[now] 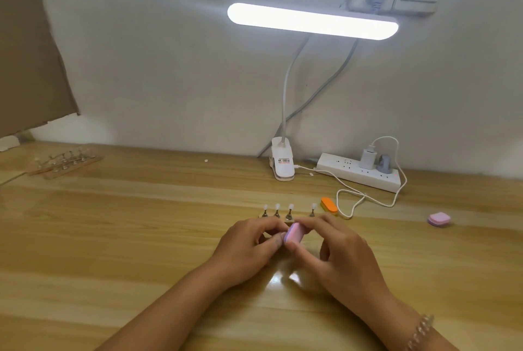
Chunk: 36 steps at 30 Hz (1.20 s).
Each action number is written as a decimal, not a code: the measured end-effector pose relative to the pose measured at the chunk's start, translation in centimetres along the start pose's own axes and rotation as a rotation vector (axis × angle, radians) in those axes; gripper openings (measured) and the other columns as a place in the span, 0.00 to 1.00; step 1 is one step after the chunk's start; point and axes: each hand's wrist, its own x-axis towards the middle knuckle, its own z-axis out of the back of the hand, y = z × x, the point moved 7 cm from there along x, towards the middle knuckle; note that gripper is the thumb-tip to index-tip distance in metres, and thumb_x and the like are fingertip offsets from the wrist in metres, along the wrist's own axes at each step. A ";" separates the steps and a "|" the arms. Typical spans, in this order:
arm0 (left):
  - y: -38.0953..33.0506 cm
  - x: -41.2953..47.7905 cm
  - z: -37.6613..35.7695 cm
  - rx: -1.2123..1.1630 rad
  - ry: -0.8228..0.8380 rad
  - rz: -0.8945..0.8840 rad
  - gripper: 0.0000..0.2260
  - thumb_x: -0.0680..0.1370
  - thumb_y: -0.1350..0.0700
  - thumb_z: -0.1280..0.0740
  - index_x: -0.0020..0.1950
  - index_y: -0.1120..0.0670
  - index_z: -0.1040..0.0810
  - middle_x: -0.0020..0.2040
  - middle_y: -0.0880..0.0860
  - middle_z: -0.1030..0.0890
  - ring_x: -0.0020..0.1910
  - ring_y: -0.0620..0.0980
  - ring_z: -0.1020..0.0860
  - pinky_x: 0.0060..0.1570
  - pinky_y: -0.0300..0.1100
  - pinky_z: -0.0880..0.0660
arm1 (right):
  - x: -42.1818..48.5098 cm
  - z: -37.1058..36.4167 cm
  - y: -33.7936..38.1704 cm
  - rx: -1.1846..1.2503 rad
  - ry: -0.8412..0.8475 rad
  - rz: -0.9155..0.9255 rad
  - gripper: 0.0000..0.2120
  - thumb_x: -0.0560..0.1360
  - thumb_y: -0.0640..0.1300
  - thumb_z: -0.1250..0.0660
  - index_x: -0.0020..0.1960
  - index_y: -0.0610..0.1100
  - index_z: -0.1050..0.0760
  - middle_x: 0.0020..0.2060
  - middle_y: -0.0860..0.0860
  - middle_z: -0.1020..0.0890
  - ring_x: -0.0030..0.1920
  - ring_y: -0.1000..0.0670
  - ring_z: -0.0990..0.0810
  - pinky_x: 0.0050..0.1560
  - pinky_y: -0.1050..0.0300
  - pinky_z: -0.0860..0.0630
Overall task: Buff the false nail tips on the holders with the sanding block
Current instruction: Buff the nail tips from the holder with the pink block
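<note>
Pink oblong sanding block [293, 233] is pinched between thumb and fingers of the right hand [339, 248], low over the wooden desk [141, 237], just in front of the row of white false nail tips [291, 206] on small metal stands. The left hand [249, 246] is curled against the block; whether anything is pinched cannot be told. Short, light strokes on one steadied tip are judged best. Four stands are seated in the wooden base strip [261, 214], with a gap between the third and fourth.
</note>
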 end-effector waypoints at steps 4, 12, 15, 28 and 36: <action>0.0 0.0 -0.2 0.016 0.005 -0.001 0.06 0.81 0.53 0.33 0.49 0.44 0.18 0.42 0.39 0.18 0.31 0.38 0.27 0.40 0.45 0.26 | -0.1 -0.1 -0.5 -0.048 0.000 0.007 0.17 0.72 0.61 0.32 0.59 0.58 0.22 0.49 0.61 0.23 0.31 0.61 0.32 0.35 0.57 0.26; -0.2 -0.2 0.0 0.033 0.015 0.006 0.05 0.81 0.50 0.34 0.49 0.42 0.18 0.41 0.36 0.20 0.31 0.38 0.27 0.41 0.43 0.28 | 0.1 -0.1 -0.5 -0.049 0.004 -0.011 0.16 0.73 0.62 0.33 0.59 0.59 0.23 0.49 0.62 0.23 0.31 0.62 0.31 0.36 0.60 0.28; -0.1 -0.1 0.0 0.035 0.014 0.005 0.05 0.81 0.51 0.33 0.50 0.42 0.18 0.42 0.38 0.19 0.32 0.39 0.27 0.42 0.45 0.26 | 0.0 -0.3 0.1 -0.026 0.035 0.012 0.16 0.73 0.61 0.33 0.59 0.60 0.23 0.49 0.63 0.23 0.30 0.62 0.29 0.35 0.62 0.29; 0.0 0.1 -0.2 0.031 0.011 0.002 0.05 0.80 0.51 0.33 0.49 0.41 0.17 0.42 0.37 0.18 0.31 0.37 0.27 0.39 0.41 0.29 | 0.0 -0.2 0.2 -0.056 0.011 0.020 0.17 0.75 0.64 0.37 0.59 0.58 0.23 0.47 0.62 0.23 0.32 0.62 0.31 0.36 0.63 0.30; 0.1 0.3 -0.2 -0.005 0.002 -0.008 0.06 0.80 0.52 0.33 0.49 0.41 0.18 0.44 0.37 0.17 0.31 0.36 0.26 0.38 0.38 0.30 | -0.3 0.0 1.2 -0.091 0.017 0.045 0.18 0.72 0.64 0.36 0.58 0.58 0.22 0.45 0.62 0.22 0.30 0.65 0.34 0.33 0.63 0.31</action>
